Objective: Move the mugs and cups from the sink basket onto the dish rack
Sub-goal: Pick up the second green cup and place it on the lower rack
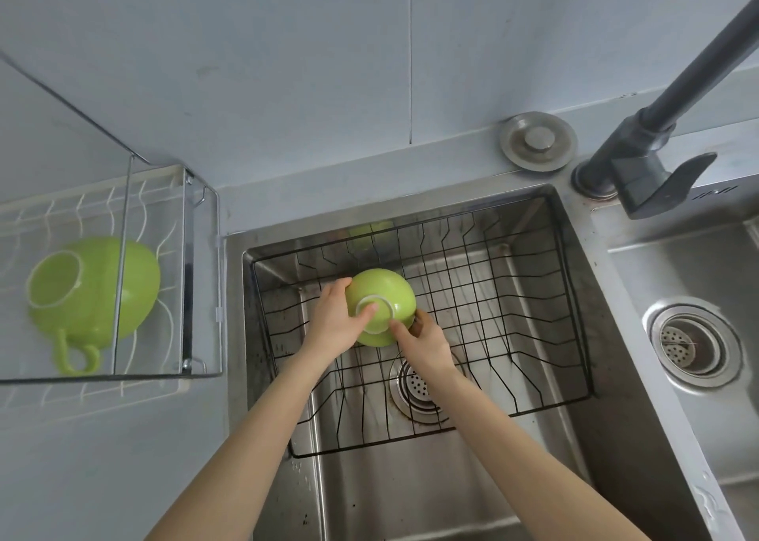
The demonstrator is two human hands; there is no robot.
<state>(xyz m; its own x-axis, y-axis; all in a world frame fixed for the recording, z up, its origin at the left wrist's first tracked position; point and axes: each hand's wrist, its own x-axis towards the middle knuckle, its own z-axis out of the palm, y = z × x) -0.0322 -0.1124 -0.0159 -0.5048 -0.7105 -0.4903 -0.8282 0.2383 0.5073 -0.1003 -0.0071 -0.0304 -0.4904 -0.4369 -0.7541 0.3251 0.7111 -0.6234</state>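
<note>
A green cup is upside down above the black wire sink basket, its pale foot ring facing me. My left hand grips its left side, with a finger lying across the foot ring. My right hand holds its lower right side; I cannot see a handle there. A second green mug lies upside down on the dish rack at the left, its handle pointing toward me.
The basket sits in the steel left sink, above a drain. A second sink bowl with a strainer is at the right. A dark faucet and a round sink plug stand behind the sinks.
</note>
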